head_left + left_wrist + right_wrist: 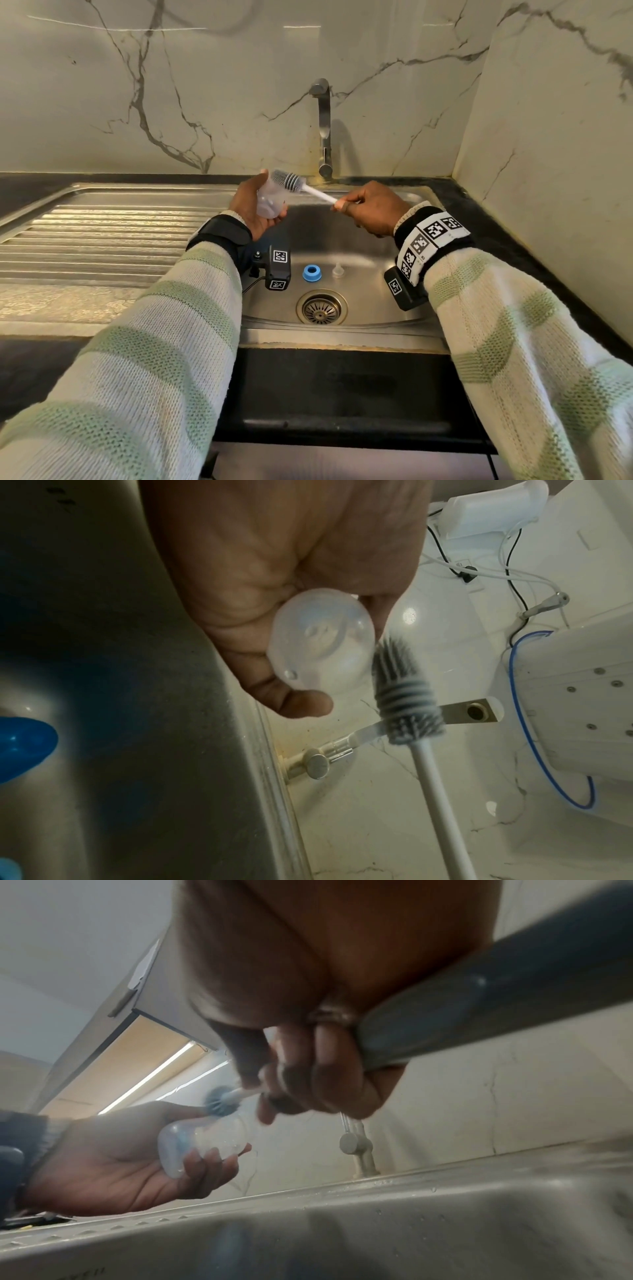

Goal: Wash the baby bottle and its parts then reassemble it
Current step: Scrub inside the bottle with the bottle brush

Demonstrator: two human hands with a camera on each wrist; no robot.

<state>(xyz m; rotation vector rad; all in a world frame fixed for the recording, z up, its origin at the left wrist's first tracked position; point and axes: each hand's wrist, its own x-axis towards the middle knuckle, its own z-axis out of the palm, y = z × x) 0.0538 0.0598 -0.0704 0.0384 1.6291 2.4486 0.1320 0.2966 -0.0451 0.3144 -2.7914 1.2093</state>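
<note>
While both forearms reach forward over the sink, we note the left hand palm-up above the basin's left rim, fingers and thumb curled around the clear bottle, its mouth turned toward the right. Our right hand is closed in a fist on the white handle of the bottle brush; the grey bristle head sits at the bottle's mouth, whether inside or just at the rim we cannot tell. Tap stands just behind the hands, close to the brush. Below, open basin floor: blue ring and clear teat lie side by side, apart, just behind the drain. Ribbed drainboard spreads left.
</note>
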